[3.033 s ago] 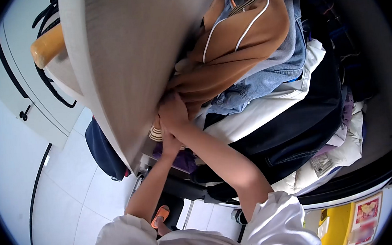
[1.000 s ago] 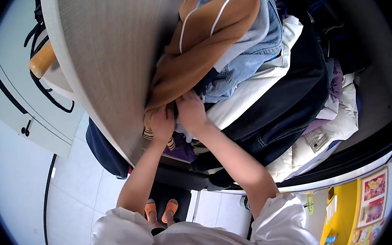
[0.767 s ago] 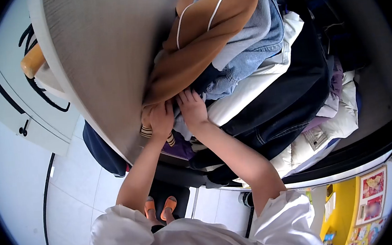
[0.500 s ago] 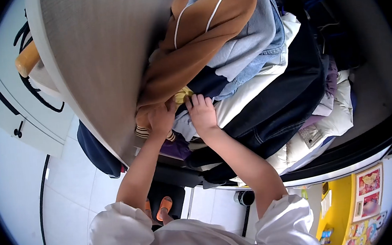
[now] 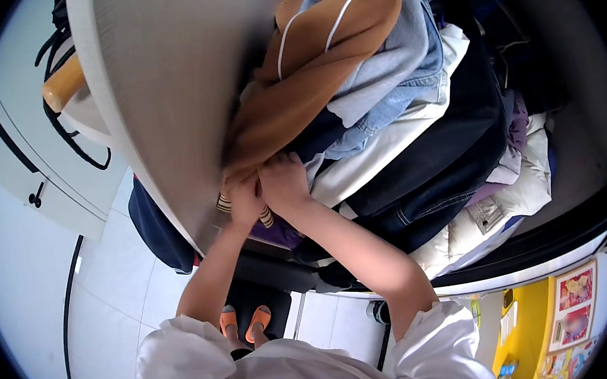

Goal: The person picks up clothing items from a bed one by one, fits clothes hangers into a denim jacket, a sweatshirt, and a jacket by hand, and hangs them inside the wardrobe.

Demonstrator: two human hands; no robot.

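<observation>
A brown hoodie (image 5: 310,96) with white drawstrings hangs among other clothes in a wardrobe. My left hand (image 5: 244,200) is closed on its lower end, beside a striped knit edge (image 5: 266,216). Right against it, my right hand (image 5: 285,182) has its fingers curled at the hoodie's lower edge; the fingertips are partly hidden. Behind the hoodie hang a grey garment (image 5: 383,73), a light denim piece (image 5: 356,139) and a white garment (image 5: 393,147). Purple cloth (image 5: 278,234) shows below my hands.
A wooden wardrobe panel (image 5: 159,80) stands close on the left. Dark jeans (image 5: 423,166) and a cream padded jacket (image 5: 456,231) fill the right side. Below are white floor tiles (image 5: 321,323) and my feet in orange slippers (image 5: 259,323). A yellow shelf (image 5: 531,321) is at lower right.
My right hand has moved left and down, away from the yellow cloth, to beside my left hand, and its fingers have curled in. The yellow cloth is now hidden.
</observation>
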